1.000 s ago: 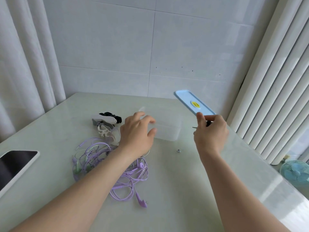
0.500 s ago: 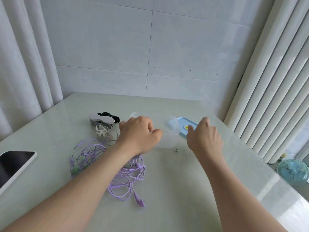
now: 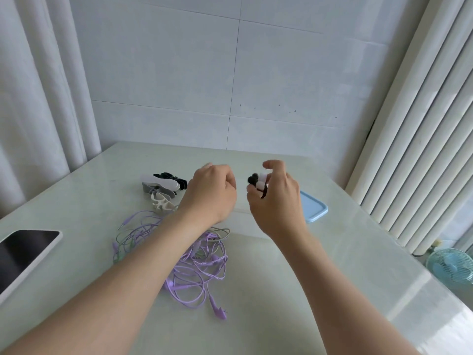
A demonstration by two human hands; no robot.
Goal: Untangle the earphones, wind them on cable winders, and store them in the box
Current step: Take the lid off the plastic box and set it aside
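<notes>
A tangle of purple earphones (image 3: 194, 262) lies on the pale table (image 3: 281, 290), partly under my left forearm. Behind it sit white, grey and black cable winders (image 3: 162, 187). A clear plastic box (image 3: 245, 219) stands between my hands, faint and mostly hidden. My left hand (image 3: 210, 193) rests against the box's left side, fingers curled on it. My right hand (image 3: 275, 198) is raised above the box, pinching small black and white cable winders (image 3: 257, 183). The blue lid (image 3: 313, 208) lies flat to the right.
A tablet (image 3: 23, 254) with a dark screen lies at the table's left edge. A small blue fan (image 3: 450, 267) stands on the floor at the right. Curtains hang on both sides, with a tiled wall behind the table.
My right hand put the blue lid down flat on the table to the right of the box, then rose holding black and white winders. My left hand stayed at the box.
</notes>
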